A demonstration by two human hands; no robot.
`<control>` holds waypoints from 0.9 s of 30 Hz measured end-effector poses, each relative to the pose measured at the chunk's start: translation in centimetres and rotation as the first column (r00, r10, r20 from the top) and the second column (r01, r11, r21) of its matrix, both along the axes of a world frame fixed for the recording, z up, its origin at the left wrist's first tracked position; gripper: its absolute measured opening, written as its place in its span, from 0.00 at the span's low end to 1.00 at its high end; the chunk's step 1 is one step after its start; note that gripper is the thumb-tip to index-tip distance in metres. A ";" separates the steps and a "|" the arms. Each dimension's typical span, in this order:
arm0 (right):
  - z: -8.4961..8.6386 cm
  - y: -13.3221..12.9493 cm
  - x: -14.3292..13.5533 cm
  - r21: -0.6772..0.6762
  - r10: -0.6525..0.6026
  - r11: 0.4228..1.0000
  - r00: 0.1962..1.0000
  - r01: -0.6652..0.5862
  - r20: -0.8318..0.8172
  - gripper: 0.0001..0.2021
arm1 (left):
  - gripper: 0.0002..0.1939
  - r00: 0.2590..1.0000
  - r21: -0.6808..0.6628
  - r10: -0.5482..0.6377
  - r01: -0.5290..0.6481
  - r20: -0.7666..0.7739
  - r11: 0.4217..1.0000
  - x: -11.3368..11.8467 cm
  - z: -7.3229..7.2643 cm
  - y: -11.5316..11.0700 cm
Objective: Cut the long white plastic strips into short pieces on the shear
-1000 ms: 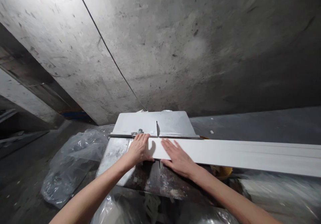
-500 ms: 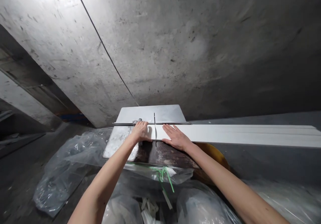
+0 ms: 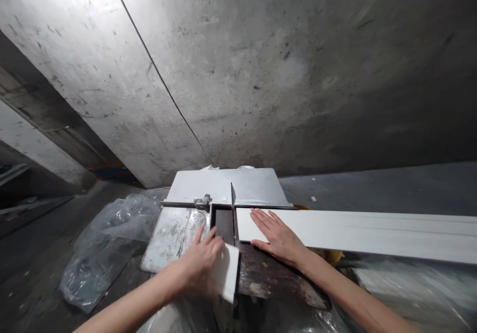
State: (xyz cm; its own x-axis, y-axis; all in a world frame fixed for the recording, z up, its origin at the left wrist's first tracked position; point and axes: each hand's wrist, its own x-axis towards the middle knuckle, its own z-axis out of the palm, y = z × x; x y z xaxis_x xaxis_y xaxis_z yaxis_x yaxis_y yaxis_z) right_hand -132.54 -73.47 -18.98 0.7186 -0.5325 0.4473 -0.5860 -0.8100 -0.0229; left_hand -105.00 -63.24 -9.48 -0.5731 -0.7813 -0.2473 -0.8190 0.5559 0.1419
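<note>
My left hand (image 3: 206, 261) is closed on a short white board piece (image 3: 228, 272), tilted over the near edge of the saw table; its fingers are partly blurred. My right hand (image 3: 278, 234) lies flat on the long white board (image 3: 346, 228), fingers stretched out and thumb at the board's near edge. That board runs far to the right, its left end beside the thin saw blade (image 3: 232, 196). The blade stands in a slot of the saw table (image 3: 276, 278). Left of the blade, a metal stop (image 3: 202, 203) is fixed to the fence (image 3: 179, 204).
A concrete wall (image 3: 261, 99) rises behind the saw. Crumpled clear plastic (image 3: 108, 253) lies on the floor at left, with more plastic (image 3: 417, 288) at right. Part of a yellow container (image 3: 331, 257) shows under the long board.
My left hand has pulled toward me with the short piece, now separate from the long board. The long board and my right hand have come nearer; the view has shifted too.
</note>
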 end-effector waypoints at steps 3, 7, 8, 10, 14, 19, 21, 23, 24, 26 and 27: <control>0.3 0.2 3.0 0.014 0.009 1.000 1.000 -0.009 0.011 0.35 | 0.48 0.987 0.074 -0.083 0.094 -0.134 0.993 0.4 -0.1 3.5; 0.9 0.8 8.6 0.082 0.000 0.997 0.996 -0.008 0.091 0.35 | 0.42 0.965 -0.099 0.168 -0.191 -0.203 0.977 2.0 -0.8 2.3; 1.1 1.0 9.5 0.106 -0.001 0.994 0.994 -0.011 0.110 0.35 | 0.42 0.948 -0.161 0.216 -0.257 -0.235 0.953 2.5 -1.1 1.3; 1.6 1.2 10.6 0.164 -0.003 0.986 0.990 -0.021 0.142 0.34 | 0.47 0.925 -0.256 0.232 -0.313 -0.302 0.914 3.1 -1.6 -1.3; 2.3 1.5 9.9 0.255 -0.045 0.967 0.978 -0.009 0.205 0.33 | 0.61 0.947 -0.297 0.195 -0.269 -0.257 0.916 1.7 -2.2 -6.2; 1.2 0.4 4.9 0.178 0.000 0.984 0.996 -0.017 0.093 0.38 | 0.58 0.961 -0.301 0.166 -0.228 -0.219 0.926 0.2 -2.5 -9.2; 0.5 -1.0 2.9 0.121 -0.013 0.993 1.000 0.011 0.020 0.39 | 0.58 0.963 -0.313 0.160 -0.224 -0.216 0.923 0.5 -2.5 -10.2; 0.0 -2.9 1.9 0.100 -0.037 0.994 0.999 0.040 -0.030 0.38 | 0.57 0.966 -0.310 0.157 -0.216 -0.204 0.926 0.9 -2.4 -11.8; 0.0 -4.0 1.7 0.100 -0.050 0.994 0.998 0.054 -0.048 0.37 | 0.56 0.966 -0.307 0.161 -0.218 -0.200 0.927 1.0 -2.3 -12.8; 0.4 -6.3 2.0 0.112 -0.075 0.990 0.994 0.083 -0.073 0.36 | 0.54 0.964 -0.300 0.179 -0.232 -0.195 0.925 1.0 -2.0 -15.0; 0.8 -7.4 2.3 0.120 -0.083 0.988 0.993 0.093 -0.087 0.36 | 0.53 0.963 -0.296 0.191 -0.241 -0.189 0.924 0.9 -1.9 -16.2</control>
State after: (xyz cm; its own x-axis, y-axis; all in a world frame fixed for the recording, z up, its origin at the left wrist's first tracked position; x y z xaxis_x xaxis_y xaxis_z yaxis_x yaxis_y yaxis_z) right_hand -130.19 -80.83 -18.22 0.6976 -0.6430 0.3162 -0.6590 -0.7490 -0.0693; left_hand -104.08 -79.42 -11.35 -0.3926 -0.9134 0.1075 -0.9065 0.4040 0.1229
